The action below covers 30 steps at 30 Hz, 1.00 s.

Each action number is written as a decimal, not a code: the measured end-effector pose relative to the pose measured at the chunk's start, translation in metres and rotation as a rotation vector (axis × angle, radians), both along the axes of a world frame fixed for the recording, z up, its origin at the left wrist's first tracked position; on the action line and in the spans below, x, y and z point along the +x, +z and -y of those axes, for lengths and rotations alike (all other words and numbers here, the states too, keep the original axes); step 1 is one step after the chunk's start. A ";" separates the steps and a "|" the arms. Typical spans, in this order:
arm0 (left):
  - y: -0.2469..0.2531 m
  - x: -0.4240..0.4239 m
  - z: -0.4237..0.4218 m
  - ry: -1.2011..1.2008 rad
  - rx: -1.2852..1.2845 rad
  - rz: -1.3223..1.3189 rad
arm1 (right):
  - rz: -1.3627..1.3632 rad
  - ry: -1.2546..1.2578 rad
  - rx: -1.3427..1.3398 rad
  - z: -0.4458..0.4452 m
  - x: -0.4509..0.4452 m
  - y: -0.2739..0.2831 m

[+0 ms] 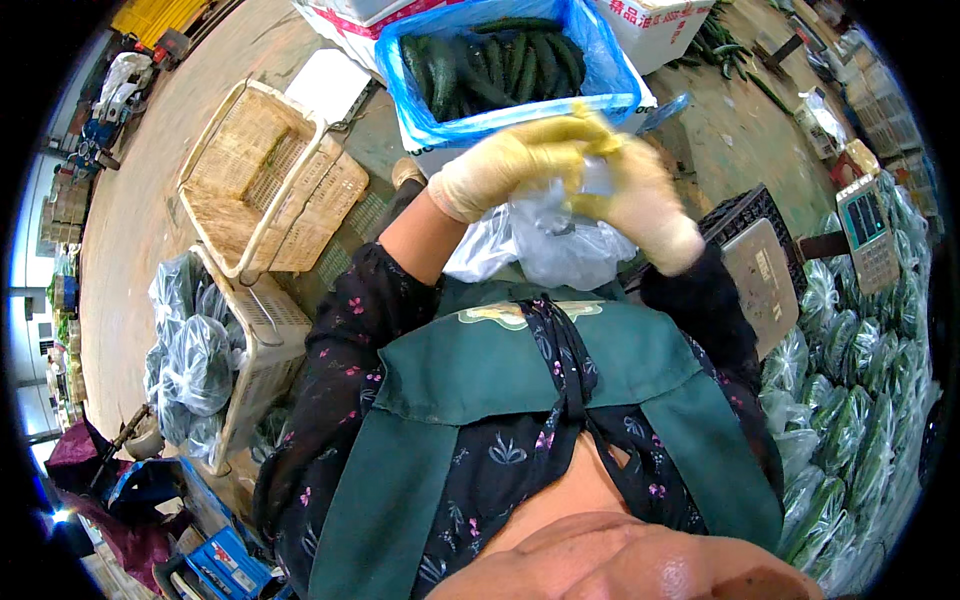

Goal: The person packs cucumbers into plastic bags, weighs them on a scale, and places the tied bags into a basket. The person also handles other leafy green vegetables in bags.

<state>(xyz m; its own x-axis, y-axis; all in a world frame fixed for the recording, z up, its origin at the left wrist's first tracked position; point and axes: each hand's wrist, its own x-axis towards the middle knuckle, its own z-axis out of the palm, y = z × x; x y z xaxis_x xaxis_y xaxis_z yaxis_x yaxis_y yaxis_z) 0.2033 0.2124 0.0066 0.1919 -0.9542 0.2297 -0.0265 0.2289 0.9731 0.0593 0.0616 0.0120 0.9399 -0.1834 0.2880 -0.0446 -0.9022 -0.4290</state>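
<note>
My left hand (517, 161) and my right hand (645, 199) wear yellow-coated work gloves and meet in front of my chest. Between them they grip the gathered top of a clear plastic bag (574, 247), which hangs down to my lap; its contents are hard to make out. Motion blurs my right hand, and its fingertips partly cover those of the left. Just beyond the gloves stands a box lined with blue plastic film (619, 71), holding dark green cucumbers (495, 67).
At left are a tipped plastic crate (292, 214) and another crate (262, 367) with filled bags (196, 364). A weighing scale (757, 281) with its display (866, 225) stands right, beside many bagged cucumbers (840, 420). Loose cucumbers (720, 45) lie far right, behind a white carton (652, 30).
</note>
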 end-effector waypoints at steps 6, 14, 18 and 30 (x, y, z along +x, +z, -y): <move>-0.080 0.073 -0.037 0.448 0.923 1.063 | -0.265 -0.365 0.023 0.105 -0.007 -0.089; -0.104 0.014 -0.116 0.295 0.599 0.515 | -0.497 -0.403 -0.093 0.113 0.000 -0.083; -0.080 -0.001 -0.123 0.166 0.157 -0.685 | -0.596 -0.314 -0.100 0.117 0.002 -0.140; -0.126 0.049 -0.107 -0.035 0.259 -0.675 | -0.491 0.071 0.693 0.095 0.059 -0.049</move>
<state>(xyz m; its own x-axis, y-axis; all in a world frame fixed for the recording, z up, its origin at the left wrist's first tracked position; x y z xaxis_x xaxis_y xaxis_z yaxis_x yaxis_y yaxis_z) 0.2525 0.3192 -0.1192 0.1807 -0.9701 -0.1622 0.6024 -0.0212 0.7979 0.1188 -0.0334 -0.0371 0.9448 -0.1038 -0.3107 -0.3232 -0.4503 -0.8323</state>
